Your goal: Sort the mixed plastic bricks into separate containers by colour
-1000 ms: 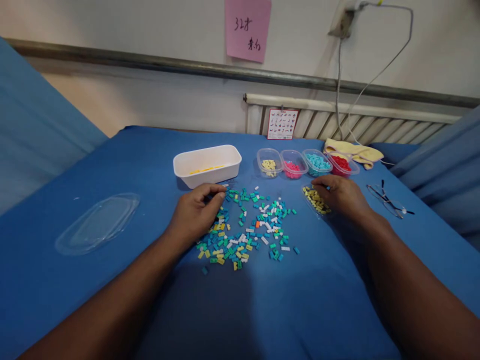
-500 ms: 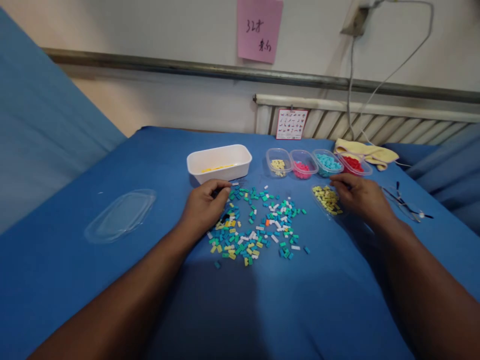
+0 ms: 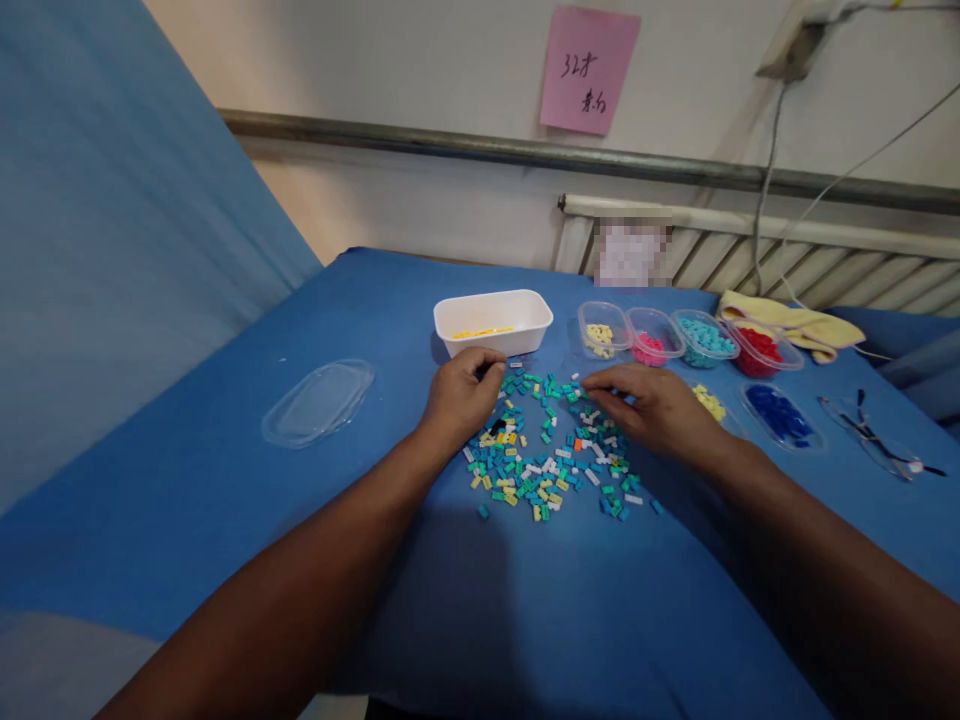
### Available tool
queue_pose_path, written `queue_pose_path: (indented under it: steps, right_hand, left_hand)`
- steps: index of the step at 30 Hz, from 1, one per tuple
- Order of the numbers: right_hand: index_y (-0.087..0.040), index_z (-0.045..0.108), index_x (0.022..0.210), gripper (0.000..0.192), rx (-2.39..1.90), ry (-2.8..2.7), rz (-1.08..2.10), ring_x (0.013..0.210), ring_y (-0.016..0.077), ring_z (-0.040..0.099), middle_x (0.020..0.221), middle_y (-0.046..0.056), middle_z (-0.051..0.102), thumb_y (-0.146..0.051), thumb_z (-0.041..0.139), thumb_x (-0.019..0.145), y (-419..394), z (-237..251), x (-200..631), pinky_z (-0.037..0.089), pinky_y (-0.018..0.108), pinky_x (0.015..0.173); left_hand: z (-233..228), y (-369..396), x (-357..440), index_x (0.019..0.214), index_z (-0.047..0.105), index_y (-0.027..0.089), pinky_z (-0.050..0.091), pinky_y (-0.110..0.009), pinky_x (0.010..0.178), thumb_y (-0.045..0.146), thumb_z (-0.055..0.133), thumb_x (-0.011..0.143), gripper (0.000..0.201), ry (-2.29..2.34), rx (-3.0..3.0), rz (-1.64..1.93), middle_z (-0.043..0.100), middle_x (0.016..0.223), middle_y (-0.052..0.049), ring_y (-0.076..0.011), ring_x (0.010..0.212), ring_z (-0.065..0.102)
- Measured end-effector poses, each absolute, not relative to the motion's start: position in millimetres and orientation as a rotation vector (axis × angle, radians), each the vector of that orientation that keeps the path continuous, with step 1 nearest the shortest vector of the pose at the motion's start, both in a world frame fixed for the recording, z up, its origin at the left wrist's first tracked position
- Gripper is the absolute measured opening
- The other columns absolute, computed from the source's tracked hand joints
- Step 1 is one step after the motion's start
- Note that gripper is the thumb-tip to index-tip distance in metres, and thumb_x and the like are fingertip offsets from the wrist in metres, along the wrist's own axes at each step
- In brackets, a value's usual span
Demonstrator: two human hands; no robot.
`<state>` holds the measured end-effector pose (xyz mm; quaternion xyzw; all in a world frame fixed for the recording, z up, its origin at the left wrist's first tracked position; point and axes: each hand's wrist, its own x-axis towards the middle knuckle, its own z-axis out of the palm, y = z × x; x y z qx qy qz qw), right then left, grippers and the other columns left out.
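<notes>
Small toy building bricks [image 3: 536,470] in green, teal, white and yellow lie loosely scattered on the blue cloth. At the pile's upper left is my left hand [image 3: 463,400], thumb and forefinger drawn together in a pinch. Whatever it holds, if anything, is too small to make out. My right hand [image 3: 652,405] hovers at the pile's upper right, its fingertips close together over the bricks; a held piece cannot be made out there either. Just behind my left hand stands a white tub [image 3: 493,310] with yellow pieces inside.
Clear boxes hold cream [image 3: 600,338], pink [image 3: 649,348], turquoise [image 3: 705,338] and red bricks [image 3: 759,346]. Nearer lie yellow [image 3: 709,402] and dark blue bricks [image 3: 778,412] in shallow clear containers. Glasses [image 3: 874,440] and a yellow cloth [image 3: 795,322] are at right, clear lids [image 3: 319,403] at left.
My right hand has moved left from the yellow bricks' container to the pile, uncovering the dark blue bricks. My left hand stays by the pile. The view has turned left.
</notes>
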<state>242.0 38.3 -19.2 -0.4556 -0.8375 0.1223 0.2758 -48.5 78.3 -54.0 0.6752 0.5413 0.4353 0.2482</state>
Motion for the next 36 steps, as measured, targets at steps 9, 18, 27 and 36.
queue_pose_path:
  steps: [9,18,27,36]
  right_hand:
    - [-0.024,0.083,0.115,0.030,-1.256,-2.590,0.276,0.111,0.0264,0.077,0.118,0.006,0.086,-0.011,0.062,0.098,87.8,-24.2,174.2,0.056,0.037,0.098]
    - [-0.023,0.085,0.119,0.033,-1.340,-2.704,0.210,0.106,0.0284,0.077,0.116,0.011,0.085,-0.015,0.061,0.098,78.6,-24.2,195.8,0.056,0.037,0.092]
    - [-0.020,0.085,0.118,0.029,-1.144,-2.563,0.304,0.108,0.0245,0.074,0.112,0.010,0.082,-0.019,0.059,0.104,66.1,-18.0,138.6,0.052,0.033,0.098]
    - [-0.024,0.084,0.116,0.029,-1.486,-2.659,0.322,0.101,0.0248,0.074,0.116,0.010,0.083,-0.023,0.058,0.102,65.8,-20.0,130.8,0.048,0.032,0.083]
  left_hand:
    - [-56.6,81.6,-52.5,0.106,0.083,0.019,0.056,-0.032,0.083,0.031,0.065,0.094,0.024,1.432,1.747,1.229,0.081,0.098,-0.005,-0.0201,0.088,0.072]
    - [-24.1,71.4,-77.7,0.107,0.085,0.024,0.055,-0.037,0.088,0.025,0.062,0.096,0.025,1.510,2.207,0.739,0.083,0.113,-0.008,-0.0269,0.100,0.075]
    - [-1.3,57.8,-84.9,0.115,0.085,0.027,0.055,-0.034,0.092,0.025,0.060,0.098,0.031,1.473,2.430,0.281,0.083,0.112,-0.007,-0.0263,0.103,0.075]
    - [-1.5,54.1,-85.3,0.113,0.081,0.025,0.053,-0.032,0.084,0.021,0.060,0.095,0.027,1.359,2.414,0.265,0.082,0.109,-0.007,-0.0250,0.098,0.074]
